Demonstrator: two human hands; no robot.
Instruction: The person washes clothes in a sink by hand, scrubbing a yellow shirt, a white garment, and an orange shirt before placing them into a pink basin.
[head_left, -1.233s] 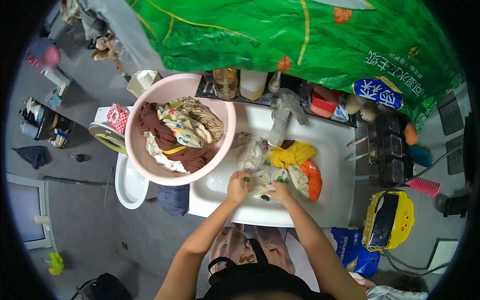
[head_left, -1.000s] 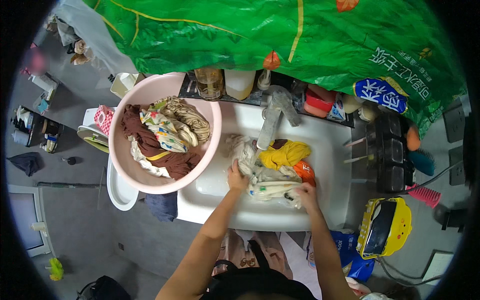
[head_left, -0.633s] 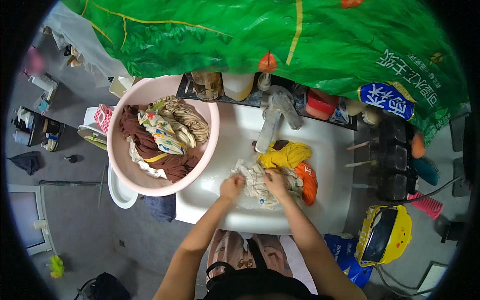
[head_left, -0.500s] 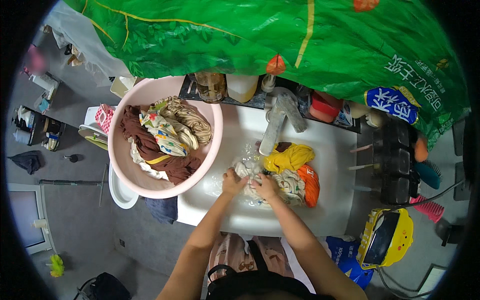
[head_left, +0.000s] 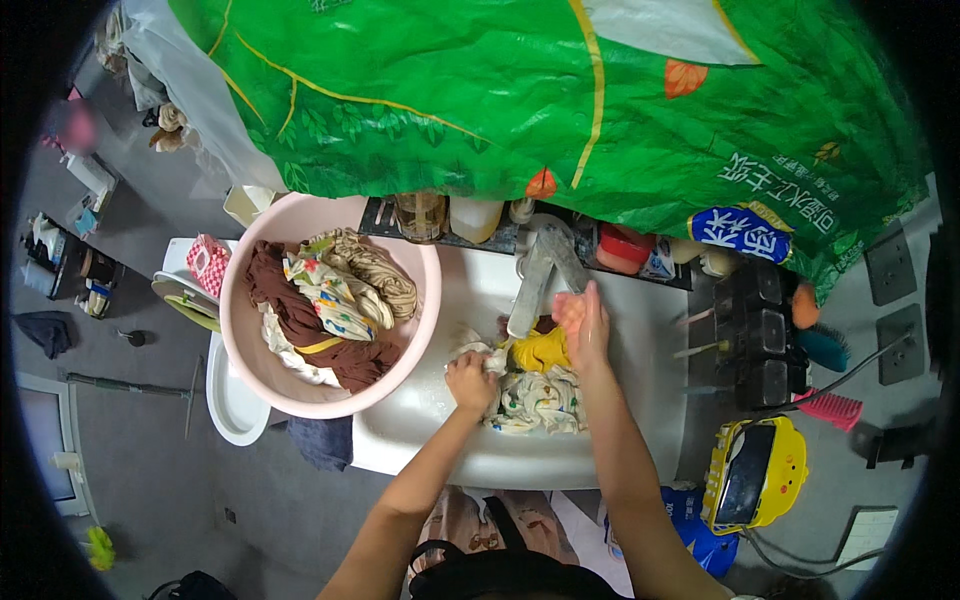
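My left hand (head_left: 470, 381) is closed on a bunched part of the white printed garment (head_left: 540, 400), which lies wet in the white sink (head_left: 455, 290). My right hand (head_left: 586, 328) is raised beside the grey tap (head_left: 531, 290), palm turned toward it, fingers stretched and close to its lever; whether they touch cannot be made out. Between my hands a yellow cloth (head_left: 540, 350) lies under the spout, with a dark brown piece behind it. The orange cloth seen earlier is hidden now, around my right forearm.
A pink basin (head_left: 430, 270) of brown, beige and printed clothes (head_left: 330, 290) rests over the sink's left side. Bottles (head_left: 473, 218) and a red tub (head_left: 623, 248) line the back ledge. Above hangs a green plastic sheet (head_left: 450, 100). At right sits a yellow phone holder (head_left: 755, 475).
My right hand has left the garment and moved up beside the tap. My left hand stays low, now gathering the white garment. The splashing under the spout has lessened. The view has shifted slightly.
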